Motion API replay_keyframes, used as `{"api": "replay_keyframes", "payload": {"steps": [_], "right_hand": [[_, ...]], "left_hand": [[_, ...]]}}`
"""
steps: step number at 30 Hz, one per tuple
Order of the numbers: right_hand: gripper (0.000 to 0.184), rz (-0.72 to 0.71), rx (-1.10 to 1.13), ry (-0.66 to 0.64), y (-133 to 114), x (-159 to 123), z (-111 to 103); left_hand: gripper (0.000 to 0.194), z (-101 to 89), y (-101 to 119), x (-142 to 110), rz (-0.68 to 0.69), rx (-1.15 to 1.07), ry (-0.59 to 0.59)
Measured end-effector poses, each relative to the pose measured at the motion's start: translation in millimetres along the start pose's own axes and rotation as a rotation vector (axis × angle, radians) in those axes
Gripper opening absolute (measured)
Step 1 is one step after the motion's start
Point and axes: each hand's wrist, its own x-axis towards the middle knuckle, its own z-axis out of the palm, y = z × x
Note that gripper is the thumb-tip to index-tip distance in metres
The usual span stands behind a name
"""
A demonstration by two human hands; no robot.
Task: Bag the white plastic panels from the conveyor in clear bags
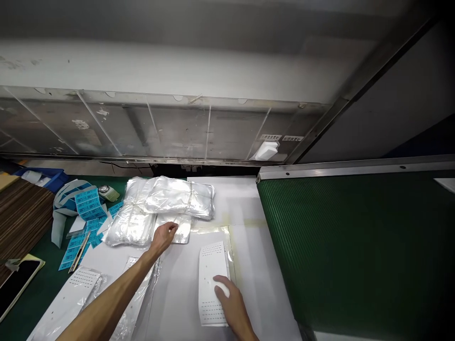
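My left hand (165, 237) reaches forward with its fingers pinched at a flat clear plastic bag (183, 229), partly under the piled bags. Bundles of clear plastic bags (170, 195) lie just beyond it, bound with bands. My right hand (231, 303) rests over a long white card (210, 265) with rows of dark dashes near both ends. Its thumb and index finger curve apart above the card; the other fingers are hidden. Another such card in a clear bag (67, 303) lies at the lower left, with a further bagged card (137, 289) partly behind my left forearm.
On the left lie blue label sheets (87, 206), a tweezers-like tool (80, 251), a small bottle (108, 193), a blue bin (53, 177), a brown stack (23, 213) and a phone (19, 282). A green ribbed conveyor belt (355, 251) runs on the right. A clear divided rack (177, 128) spans the back.
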Motion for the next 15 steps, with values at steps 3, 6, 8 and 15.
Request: {"api": "replay_keyframes", "payload": {"steps": [3,6,8,15], "right_hand": [[0.031,-0.036,-0.001,0.010,-11.9,3.9,0.8],[0.030,-0.051,0.018,0.014,-26.1,9.6,0.5],[0.029,-0.056,0.045,0.007,-32.5,13.6,1.1],[0.028,-0.043,0.164,0.008,-37.4,13.5,-6.6]], "left_hand": [[0.026,-10.0,8.9,4.1,-0.016,-0.019,-0.032],[0.021,-15.7,12.7,6.3,-0.036,-0.032,-0.093],[0.019,-16.6,12.3,6.8,-0.045,-0.051,-0.162],[0.027,-20.7,7.6,6.5,-0.072,-0.313,-0.353]]}}
